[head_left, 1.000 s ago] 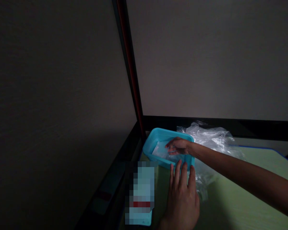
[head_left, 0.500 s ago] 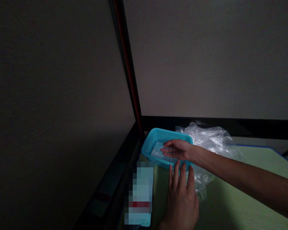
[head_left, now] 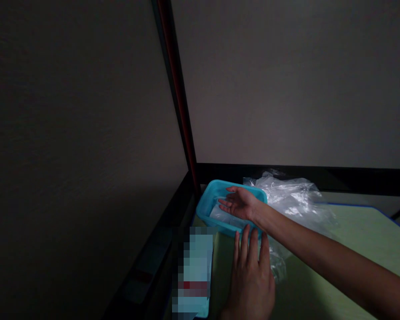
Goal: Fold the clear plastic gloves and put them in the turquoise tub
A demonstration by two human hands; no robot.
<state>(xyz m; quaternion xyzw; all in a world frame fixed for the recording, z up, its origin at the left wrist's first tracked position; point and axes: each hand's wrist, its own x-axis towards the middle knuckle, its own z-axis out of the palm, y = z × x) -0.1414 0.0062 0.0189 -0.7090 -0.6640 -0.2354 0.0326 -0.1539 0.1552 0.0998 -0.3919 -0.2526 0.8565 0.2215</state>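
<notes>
Head view: I see a blue basin (head_left: 205,205) on a green table (head_left: 363,238), beside clear plastic (head_left: 298,198). The right hand (head_left: 240,204), fingers parted, is over the pale sheet (head_left: 220,215) inside; the left hand (head_left: 252,273), fingers spread, by the near rim.

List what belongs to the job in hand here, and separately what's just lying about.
Likely in the job:
turquoise plastic bin
pale flat contents inside it
right hand, open above them
left hand, open at the near rim

Seemingly just lying about:
crumpled clear plastic, right of the bin
pixelated item, too masked to identify
</notes>
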